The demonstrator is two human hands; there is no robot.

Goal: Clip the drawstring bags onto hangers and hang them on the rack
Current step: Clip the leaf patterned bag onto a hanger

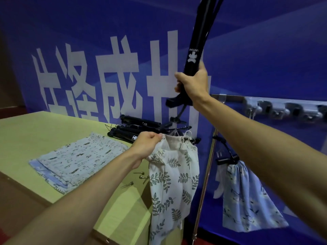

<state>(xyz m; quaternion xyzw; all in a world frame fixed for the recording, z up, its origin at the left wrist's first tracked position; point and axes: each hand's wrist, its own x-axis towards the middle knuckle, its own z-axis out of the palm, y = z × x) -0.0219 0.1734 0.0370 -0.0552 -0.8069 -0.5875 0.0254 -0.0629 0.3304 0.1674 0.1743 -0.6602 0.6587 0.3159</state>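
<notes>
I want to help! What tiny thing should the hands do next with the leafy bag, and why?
Probably clip the corner of the leafy bag that the left hand pinches: its other side seems clipped, while the right hand holds the black hanger up.

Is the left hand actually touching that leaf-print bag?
Touching. The head view shows the left hand pinching the top hem of the leaf-print bag.

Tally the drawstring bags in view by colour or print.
White leaf-print bag, pinched by the left hand: 1
Blue flowered bag, hanging at the rack: 1
White small-print bag, flat on the table: 1
Blue bag under it, only edges showing: 1
Total: 4 visible; the stack may hide more.
</notes>
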